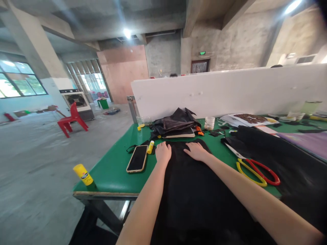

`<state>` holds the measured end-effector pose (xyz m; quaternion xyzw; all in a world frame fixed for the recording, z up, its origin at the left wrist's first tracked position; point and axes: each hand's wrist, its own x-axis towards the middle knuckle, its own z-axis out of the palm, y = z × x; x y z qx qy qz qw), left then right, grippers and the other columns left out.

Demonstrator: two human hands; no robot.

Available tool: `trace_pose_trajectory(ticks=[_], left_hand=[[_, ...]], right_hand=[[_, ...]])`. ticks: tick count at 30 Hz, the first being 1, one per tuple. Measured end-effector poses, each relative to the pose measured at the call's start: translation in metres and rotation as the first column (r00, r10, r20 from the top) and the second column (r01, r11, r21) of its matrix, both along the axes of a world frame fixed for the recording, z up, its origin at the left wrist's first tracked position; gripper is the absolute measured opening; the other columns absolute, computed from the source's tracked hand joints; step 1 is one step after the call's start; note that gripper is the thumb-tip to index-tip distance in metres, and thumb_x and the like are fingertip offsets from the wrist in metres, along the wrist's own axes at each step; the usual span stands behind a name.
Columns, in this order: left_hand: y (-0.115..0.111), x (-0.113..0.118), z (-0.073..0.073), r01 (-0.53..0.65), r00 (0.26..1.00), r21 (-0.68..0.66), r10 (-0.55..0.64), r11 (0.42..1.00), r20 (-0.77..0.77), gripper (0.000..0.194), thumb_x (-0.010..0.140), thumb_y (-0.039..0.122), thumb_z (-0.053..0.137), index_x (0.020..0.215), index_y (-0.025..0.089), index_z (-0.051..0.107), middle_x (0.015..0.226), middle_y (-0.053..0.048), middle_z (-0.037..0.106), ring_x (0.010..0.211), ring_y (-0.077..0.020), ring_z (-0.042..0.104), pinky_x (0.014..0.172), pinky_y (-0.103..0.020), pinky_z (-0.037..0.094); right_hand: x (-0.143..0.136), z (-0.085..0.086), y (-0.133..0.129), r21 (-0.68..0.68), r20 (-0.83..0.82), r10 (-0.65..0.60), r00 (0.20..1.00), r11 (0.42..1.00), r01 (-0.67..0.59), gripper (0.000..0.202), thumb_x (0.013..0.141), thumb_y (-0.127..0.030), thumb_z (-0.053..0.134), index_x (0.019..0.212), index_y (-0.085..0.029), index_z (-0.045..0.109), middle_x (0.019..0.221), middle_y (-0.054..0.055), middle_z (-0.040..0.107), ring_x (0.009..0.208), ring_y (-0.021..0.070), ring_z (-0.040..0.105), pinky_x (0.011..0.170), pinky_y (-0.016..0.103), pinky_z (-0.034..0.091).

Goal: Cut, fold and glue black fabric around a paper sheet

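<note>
A long piece of black fabric (189,183) runs from the table toward me and over its near edge. On its far left corner lies my left hand (162,152), palm down, fingers stretched forward. My right hand (196,150) rests flat near the far right of the same fabric, fingers pointing inward and apart. Neither hand grips anything visible. Just left of my left hand are a small yellow glue stick (150,147) and a phone (137,159) lying face up. Scissors (251,166) with one red and one yellow handle lie to the right of my right forearm.
A larger yellow glue stick (83,174) stands at the green table's (112,173) left corner. Dark folded material (176,120) is piled behind my hands, near a clear cup (209,123). More black fabric (278,153) covers the right side. A white partition (224,92) borders the back.
</note>
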<state>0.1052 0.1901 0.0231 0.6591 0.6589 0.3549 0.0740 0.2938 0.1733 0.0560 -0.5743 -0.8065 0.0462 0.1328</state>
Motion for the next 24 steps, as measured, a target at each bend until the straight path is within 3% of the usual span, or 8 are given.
trace_pose_trajectory(ticks=[4,7,12,15,18,21,24], left_hand=[[0.006,-0.014,0.004,-0.003,0.989,-0.046,0.01,0.999,0.144,0.036,0.091,0.037,0.036,0.109,0.014,0.056,0.098,-0.014,0.066,0.103,-0.0258,0.057,0.094,-0.042,0.038],[0.014,-0.019,0.007,0.067,0.964,-0.045,-0.053,0.997,0.262,0.039,0.092,0.041,0.036,0.111,0.013,0.054,0.099,-0.01,0.065,0.092,-0.0202,0.062,0.086,-0.041,0.045],[0.019,-0.018,0.008,0.232,0.911,0.02,-0.225,0.972,0.345,0.038,0.09,0.017,0.034,0.127,0.015,0.043,0.103,-0.009,0.067,0.091,-0.0159,0.064,0.083,-0.033,0.049],[0.018,-0.016,0.008,0.303,0.9,0.047,-0.302,0.952,0.314,0.05,0.082,0.006,0.033,0.131,0.017,0.039,0.108,-0.006,0.066,0.095,-0.0152,0.063,0.085,-0.031,0.049],[0.015,-0.012,0.009,0.337,0.913,0.037,-0.336,0.941,0.232,0.049,0.08,0.008,0.042,0.127,0.02,0.042,0.113,-0.005,0.064,0.1,-0.0159,0.06,0.089,-0.031,0.046],[0.013,-0.008,0.007,0.3,0.948,-0.015,-0.296,0.954,0.116,0.042,0.08,0.013,0.05,0.121,0.024,0.049,0.116,-0.004,0.061,0.108,-0.0185,0.056,0.093,-0.032,0.042],[0.011,-0.006,0.004,0.186,0.983,-0.067,-0.186,0.98,0.002,0.035,0.084,0.018,0.048,0.118,0.023,0.051,0.118,-0.008,0.059,0.115,-0.0222,0.049,0.096,-0.037,0.037]], right_hand=[[-0.014,-0.022,0.016,0.057,0.014,0.041,0.999,0.998,-0.042,0.042,0.09,-0.042,0.044,0.123,-0.017,0.048,0.128,0.01,0.048,0.117,0.0236,0.045,0.1,0.049,0.032],[-0.012,-0.028,0.02,0.077,0.0,0.061,0.998,0.995,-0.061,0.043,0.091,-0.043,0.04,0.125,-0.017,0.047,0.129,0.01,0.049,0.12,0.0227,0.042,0.103,0.049,0.026],[-0.009,-0.028,0.02,0.095,-0.025,0.063,0.998,0.994,-0.061,0.043,0.09,-0.043,0.042,0.124,-0.017,0.047,0.126,0.01,0.05,0.116,0.0231,0.046,0.101,0.049,0.03],[-0.009,-0.028,0.019,0.086,-0.022,0.061,0.998,0.995,-0.059,0.044,0.09,-0.043,0.042,0.125,-0.018,0.046,0.127,0.01,0.049,0.117,0.0233,0.045,0.101,0.049,0.029],[-0.01,-0.027,0.019,0.084,-0.018,0.059,0.998,0.995,-0.057,0.044,0.09,-0.043,0.042,0.125,-0.018,0.046,0.128,0.01,0.049,0.117,0.0234,0.045,0.101,0.049,0.029],[-0.009,-0.028,0.018,0.092,-0.018,0.061,0.998,0.994,-0.059,0.042,0.09,-0.043,0.043,0.124,-0.018,0.047,0.127,0.01,0.049,0.116,0.0233,0.045,0.101,0.049,0.03],[-0.009,-0.029,0.019,0.106,-0.021,0.064,0.998,0.992,-0.062,0.04,0.09,-0.041,0.044,0.122,-0.017,0.049,0.126,0.01,0.05,0.116,0.0232,0.046,0.1,0.049,0.031]])
